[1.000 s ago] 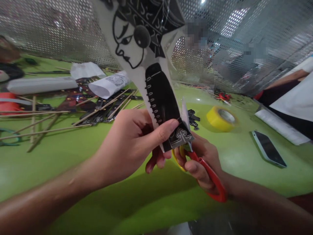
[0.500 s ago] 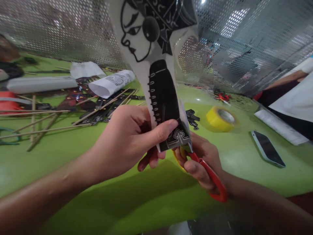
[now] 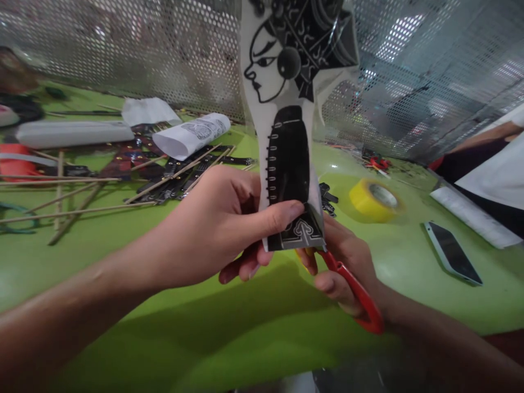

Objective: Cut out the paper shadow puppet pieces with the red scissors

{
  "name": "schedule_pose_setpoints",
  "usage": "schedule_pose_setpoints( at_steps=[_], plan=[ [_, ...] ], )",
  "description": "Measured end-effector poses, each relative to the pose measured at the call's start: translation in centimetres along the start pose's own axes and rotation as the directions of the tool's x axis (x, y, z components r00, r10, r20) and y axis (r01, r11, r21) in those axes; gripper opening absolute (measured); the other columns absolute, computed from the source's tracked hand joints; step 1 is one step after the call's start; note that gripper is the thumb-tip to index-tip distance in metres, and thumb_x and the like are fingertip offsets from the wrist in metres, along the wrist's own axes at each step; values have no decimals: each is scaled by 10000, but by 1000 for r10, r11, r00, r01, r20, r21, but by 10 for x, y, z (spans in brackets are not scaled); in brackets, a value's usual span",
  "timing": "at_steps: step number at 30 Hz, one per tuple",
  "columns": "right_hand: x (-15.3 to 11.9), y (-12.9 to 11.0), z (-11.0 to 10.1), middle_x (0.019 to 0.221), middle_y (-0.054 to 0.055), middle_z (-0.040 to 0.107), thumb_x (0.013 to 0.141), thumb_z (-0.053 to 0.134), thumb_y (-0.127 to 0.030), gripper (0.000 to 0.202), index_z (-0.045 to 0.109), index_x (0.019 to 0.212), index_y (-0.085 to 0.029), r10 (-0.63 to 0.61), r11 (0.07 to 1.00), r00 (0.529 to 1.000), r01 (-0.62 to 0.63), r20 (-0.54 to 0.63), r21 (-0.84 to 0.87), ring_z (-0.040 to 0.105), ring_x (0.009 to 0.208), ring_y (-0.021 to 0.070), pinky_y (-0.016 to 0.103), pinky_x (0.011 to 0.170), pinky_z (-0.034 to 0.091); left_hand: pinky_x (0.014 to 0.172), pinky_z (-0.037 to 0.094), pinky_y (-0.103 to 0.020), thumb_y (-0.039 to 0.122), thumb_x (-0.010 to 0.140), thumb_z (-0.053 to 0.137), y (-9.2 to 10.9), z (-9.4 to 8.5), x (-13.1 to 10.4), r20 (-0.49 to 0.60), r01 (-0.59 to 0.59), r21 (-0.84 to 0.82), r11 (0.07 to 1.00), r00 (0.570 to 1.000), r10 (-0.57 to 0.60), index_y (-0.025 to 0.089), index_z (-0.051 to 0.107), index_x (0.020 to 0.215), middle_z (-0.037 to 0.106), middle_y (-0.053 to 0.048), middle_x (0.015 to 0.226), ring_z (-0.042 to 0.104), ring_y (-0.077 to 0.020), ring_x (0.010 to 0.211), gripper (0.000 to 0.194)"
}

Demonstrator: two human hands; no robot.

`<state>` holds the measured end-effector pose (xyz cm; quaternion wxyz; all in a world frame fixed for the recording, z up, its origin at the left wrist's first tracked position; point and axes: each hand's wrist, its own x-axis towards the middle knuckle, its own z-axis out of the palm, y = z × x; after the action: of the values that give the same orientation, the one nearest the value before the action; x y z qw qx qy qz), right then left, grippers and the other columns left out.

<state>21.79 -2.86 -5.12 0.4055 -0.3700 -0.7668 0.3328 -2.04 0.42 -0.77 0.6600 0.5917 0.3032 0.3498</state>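
Note:
My left hand (image 3: pixel 221 229) pinches the lower end of a printed plastic sheet (image 3: pixel 289 136) held upright, thumb pressed on its front. The sheet shows a black-and-white figure: a face in profile with an ornate headdress at the top and a long black neck piece below. My right hand (image 3: pixel 347 262) grips red-handled scissors (image 3: pixel 356 292) just behind and under the sheet's bottom right corner. The blades are hidden behind the sheet.
On the green table (image 3: pixel 204 327) lie a yellow tape roll (image 3: pixel 374 201), a phone (image 3: pixel 452 252), bamboo sticks (image 3: pixel 77 210), dark cut-out pieces (image 3: pixel 172 180), rolled paper (image 3: pixel 192 135) and a white tube (image 3: pixel 73 132). A perforated metal screen (image 3: pixel 123 49) stands behind. Another person's arm (image 3: pixel 487 136) is at the right.
The sheet has turned and shifted right, so the figure's head now sits further right and more upright. Both hands moved slightly right with it, still holding sheet and scissors.

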Motion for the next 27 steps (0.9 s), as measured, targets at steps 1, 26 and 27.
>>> schedule_pose_setpoints(
  at_steps=[1, 26, 27],
  plan=[
    [1, 0, 0, 914, 24, 535, 928, 758, -819, 638, 807, 1141, -220, -4, 1000, 1000, 4, 3, 11, 533, 767, 180, 299, 575, 442, 256, 380, -98, 281, 924, 773, 0, 0, 0, 2, 4, -7, 1000, 1000, -4, 227, 627, 600, 606, 89, 446, 491, -51, 289, 360],
    [-1, -3, 3, 786, 12, 554, 954, 715, -828, 611, 702, 863, -224, -18, 999, 999, 17, -29, -29, 531, 767, 201, 347, 660, 421, 278, 427, -101, 277, 967, 738, -6, 3, 3, 11, -93, 35, 995, 996, 93, 208, 610, 612, 619, 72, 443, 537, -66, 303, 384],
    [-1, -3, 2, 772, 8, 552, 951, 720, -828, 606, 709, 877, -227, -17, 1000, 999, 17, -29, -20, 527, 759, 201, 346, 654, 416, 281, 430, -101, 274, 963, 742, -6, 3, 3, 9, -98, 43, 994, 995, 98, 205, 611, 619, 619, 69, 445, 539, -67, 307, 375]
  ],
)
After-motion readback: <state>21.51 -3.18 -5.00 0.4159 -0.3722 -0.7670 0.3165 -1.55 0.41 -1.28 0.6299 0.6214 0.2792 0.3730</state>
